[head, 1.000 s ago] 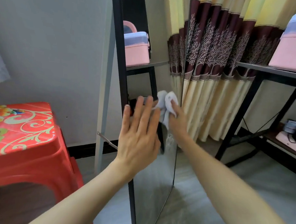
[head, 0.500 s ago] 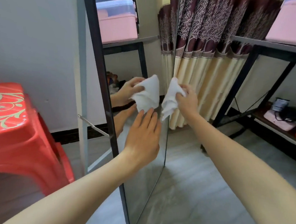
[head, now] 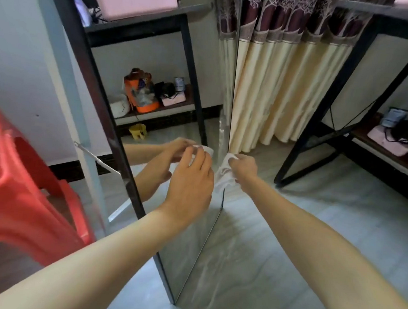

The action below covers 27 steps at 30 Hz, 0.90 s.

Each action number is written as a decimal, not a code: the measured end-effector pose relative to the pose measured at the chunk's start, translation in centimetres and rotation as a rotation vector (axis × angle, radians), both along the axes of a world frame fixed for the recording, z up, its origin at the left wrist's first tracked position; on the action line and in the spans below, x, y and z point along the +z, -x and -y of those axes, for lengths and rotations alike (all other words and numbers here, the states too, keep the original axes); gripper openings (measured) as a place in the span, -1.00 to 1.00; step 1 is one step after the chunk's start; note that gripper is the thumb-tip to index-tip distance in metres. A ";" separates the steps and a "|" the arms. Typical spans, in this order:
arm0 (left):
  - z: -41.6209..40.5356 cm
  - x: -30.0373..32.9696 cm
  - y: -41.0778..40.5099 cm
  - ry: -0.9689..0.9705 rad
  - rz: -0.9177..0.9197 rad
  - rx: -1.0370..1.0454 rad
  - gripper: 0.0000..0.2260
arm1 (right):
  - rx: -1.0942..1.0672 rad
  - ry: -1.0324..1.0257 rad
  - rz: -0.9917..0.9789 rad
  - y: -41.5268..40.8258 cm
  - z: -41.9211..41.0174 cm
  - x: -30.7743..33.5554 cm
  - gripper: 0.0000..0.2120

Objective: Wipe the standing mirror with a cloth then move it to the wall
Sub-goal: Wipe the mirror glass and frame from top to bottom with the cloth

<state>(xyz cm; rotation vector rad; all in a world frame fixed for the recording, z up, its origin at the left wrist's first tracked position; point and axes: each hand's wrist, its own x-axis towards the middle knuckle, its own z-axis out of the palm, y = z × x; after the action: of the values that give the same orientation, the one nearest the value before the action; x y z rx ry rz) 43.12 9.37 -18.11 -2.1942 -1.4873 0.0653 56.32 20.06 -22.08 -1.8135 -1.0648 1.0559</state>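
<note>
The standing mirror (head: 187,237) stood on the floor, seen nearly edge-on between the red plastic stool (head: 14,189) on my left and the curtain (head: 275,87) beyond; it was not yet against the wall (head: 17,44). Over the last second my wiping had travelled down the glass, from about the height of the reflected upper shelf to well below the lower one. I judged the upper glass done and the bottom stretch left, so the move to the wall was still ahead.

My left hand (head: 191,177) lay flat on the glass, fingers straight, steadying it. My right hand (head: 243,168) had its grip closed round the cloth (head: 223,177), bunched and pressed at the mirror's right edge.

By count: one mirror, one stool, one black shelf rack (head: 345,116) to the right, one curtain, one white cloth. The second rack, cloth and pair of hands were only reflections.
</note>
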 end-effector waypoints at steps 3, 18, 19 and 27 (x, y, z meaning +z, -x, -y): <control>-1.2 0.2 -1.0 0.038 -0.038 0.009 -0.59 | 0.009 -0.299 -0.025 -0.5 -0.3 4.4 -0.65; -4.0 -0.6 -2.1 0.105 -0.093 0.062 -0.68 | 0.164 0.040 0.139 -1.1 -3.2 -1.6 -0.66; -4.1 -0.6 -2.1 0.107 -0.094 0.060 -0.69 | 0.137 0.003 0.129 -1.6 -3.2 -1.2 -0.67; -5.3 -0.1 -2.7 0.117 -0.077 0.021 -0.68 | 0.193 -0.593 0.048 -0.3 -6.2 8.9 -0.58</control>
<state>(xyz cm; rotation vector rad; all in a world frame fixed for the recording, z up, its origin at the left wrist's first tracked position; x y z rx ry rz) 45.84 14.71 -18.17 -2.2409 -1.4987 0.2466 56.63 26.22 -13.18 -1.2815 -1.4238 0.6990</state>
